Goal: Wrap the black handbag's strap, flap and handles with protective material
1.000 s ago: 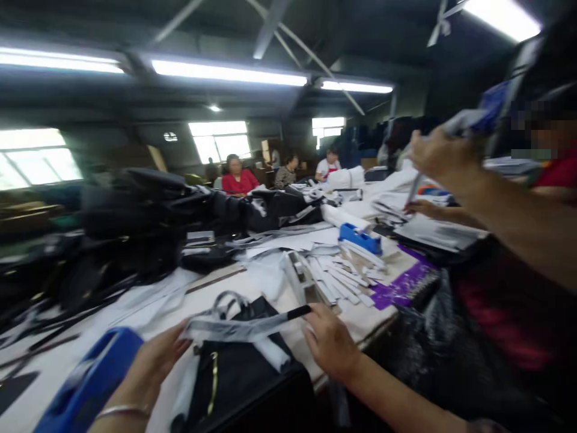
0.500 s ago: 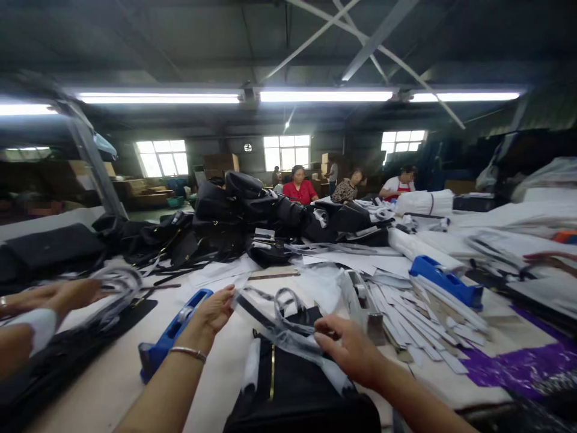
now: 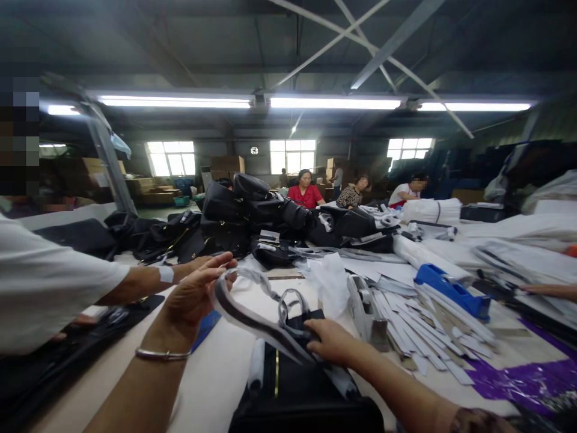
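Observation:
A black bag (image 3: pixel 311 391) with a gold zipper lies at the bottom middle. Its wrapped strap (image 3: pixel 252 322), in clear film, arches up to the left. My left hand (image 3: pixel 192 297), with a silver bangle at the wrist, pinches the strap's raised end. On top of the bag, my right hand (image 3: pixel 327 341) is closed at the strap's lower part, its fingertips partly hidden. A smaller wrapped loop (image 3: pixel 291 300) stands between my hands.
A co-worker's arm (image 3: pixel 144 284) reaches in from the left, behind my left hand. Right of the bag are a grey tape dispenser (image 3: pixel 364 307), white strips (image 3: pixel 410 325) and a blue dispenser (image 3: pixel 451 291). Black bags (image 3: pixel 243 210) are piled behind.
My left hand has moved up and left, lifting the strap into an arch. My right hand has shifted slightly left. The co-worker's arm has reached further in, and the view has shifted a little.

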The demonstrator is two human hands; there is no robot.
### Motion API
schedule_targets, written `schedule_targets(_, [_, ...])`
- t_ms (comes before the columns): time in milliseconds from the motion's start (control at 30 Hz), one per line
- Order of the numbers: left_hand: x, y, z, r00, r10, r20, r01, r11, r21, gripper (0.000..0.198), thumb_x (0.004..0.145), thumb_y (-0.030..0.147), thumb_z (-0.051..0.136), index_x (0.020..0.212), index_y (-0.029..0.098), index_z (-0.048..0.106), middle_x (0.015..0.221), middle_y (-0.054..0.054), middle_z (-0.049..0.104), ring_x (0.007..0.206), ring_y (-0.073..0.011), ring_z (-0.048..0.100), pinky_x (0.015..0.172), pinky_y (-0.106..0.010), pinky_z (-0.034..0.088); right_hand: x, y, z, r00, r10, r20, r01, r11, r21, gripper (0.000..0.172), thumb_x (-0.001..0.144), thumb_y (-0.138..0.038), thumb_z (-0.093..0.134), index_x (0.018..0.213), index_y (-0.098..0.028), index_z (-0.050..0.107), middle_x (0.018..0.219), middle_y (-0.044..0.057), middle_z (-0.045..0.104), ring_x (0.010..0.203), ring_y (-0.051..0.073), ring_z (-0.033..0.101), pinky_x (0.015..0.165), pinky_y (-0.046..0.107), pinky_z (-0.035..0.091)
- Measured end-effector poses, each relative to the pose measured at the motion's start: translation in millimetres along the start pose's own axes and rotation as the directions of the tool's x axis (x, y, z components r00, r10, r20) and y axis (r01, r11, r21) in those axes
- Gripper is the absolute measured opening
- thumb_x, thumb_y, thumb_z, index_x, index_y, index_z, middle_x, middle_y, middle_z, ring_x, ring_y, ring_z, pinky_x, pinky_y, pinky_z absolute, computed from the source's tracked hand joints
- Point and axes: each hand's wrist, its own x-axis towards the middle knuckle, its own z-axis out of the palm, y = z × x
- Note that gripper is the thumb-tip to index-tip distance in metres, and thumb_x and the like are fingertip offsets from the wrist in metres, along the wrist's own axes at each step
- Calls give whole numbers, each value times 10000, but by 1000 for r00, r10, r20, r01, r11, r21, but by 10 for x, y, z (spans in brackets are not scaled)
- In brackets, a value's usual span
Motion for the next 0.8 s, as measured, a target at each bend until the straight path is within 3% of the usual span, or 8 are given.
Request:
schedule_targets(167, [-134, 37, -234, 988, 33, 152, -59, 983, 176, 375, 682, -31, 690, 1010, 150, 718, 994, -102, 750, 673, -184, 726, 504, -212, 604, 42, 126, 10, 993, 71, -96, -79, 993, -84, 228, 812, -125, 572, 932, -201, 750, 991, 60, 749, 1009, 219, 662, 882, 284, 442])
schedule_targets(267, [-135, 71, -380, 977, 56, 205, -100, 972, 214, 395, 665, -14, 731, 1014, 171, 730, 1012, -82, 750, 668, -168, 713, 502, -198, 595, 46, 311, -129, 956, 204, -210, -231, 966, -115, 253, 951, -173, 466, 993, -155, 715, 1014, 109, 725, 1010, 211, 657, 894, 313, 454])
schedule_targets(367, [-158, 121, -386, 986, 94, 134, -128, 953, 273, 391, 625, -7, 768, 967, 183, 746, 994, -72, 754, 690, -179, 714, 520, -216, 604, -2, 503, -178, 899, 360, -250, -402, 904, -144, 216, 993, -259, 521, 1044, -114, 673, 1053, 127, 693, 1005, 225, 656, 912, 395, 496])
schedule_targets(467, [-201, 172, -291, 981, 98, 168, -149, 932, 329, 379, 589, 28, 806, 935, 173, 752, 970, -73, 746, 638, -160, 685, 525, -237, 605, -81, 557, -133, 897, 399, -189, -428, 892, -147, 182, 920, -284, 671, 1005, -123, 669, 1043, 76, 689, 1007, 233, 658, 921, 466, 525])
schedule_targets(533, [-227, 204, -222, 965, 46, 258, -144, 917, 373, 359, 593, 72, 829, 931, 162, 749, 952, -64, 731, 588, -122, 643, 512, -218, 585, -111, 475, -137, 931, 326, -166, -346, 932, -109, 141, 884, -203, 688, 996, -118, 684, 1108, 107, 683, 1079, 271, 636, 970, 516, 497])
schedule_targets(633, [-263, 231, -116, 935, -37, 352, -138, 877, 461, 319, 648, 143, 836, 953, 165, 744, 893, -36, 696, 571, -86, 605, 523, -183, 559, -62, 187, -279, 977, 80, -199, -79, 997, 14, 296, 841, -105, 637, 1132, -106, 687, 1360, 189, 573, 1288, 318, 510, 1119, 500, 373])
schedule_targets(700, [-294, 218, -15, 920, -76, 385, -142, 850, 508, 297, 680, 174, 829, 962, 181, 740, 874, -22, 677, 576, -77, 599, 540, -171, 547, 37, -72, -439, 968, -97, -232, 129, 984, 125, 388, 876, -149, 576, 1257, -123, 645, 1448, 160, 516, 1358, 276, 448, 1176, 418, 309])
schedule_targets(800, [-364, 152, 189, 868, -140, 476, -158, 831, 533, 272, 691, 228, 835, 940, 183, 737, 897, -28, 666, 602, -81, 593, 532, -154, 508, 237, -456, -669, 934, -271, -232, 335, 891, 307, 445, 993, -347, 430, 1378, -167, 563, 1447, 99, 543, 1337, 226, 480, 1151, 376, 341])
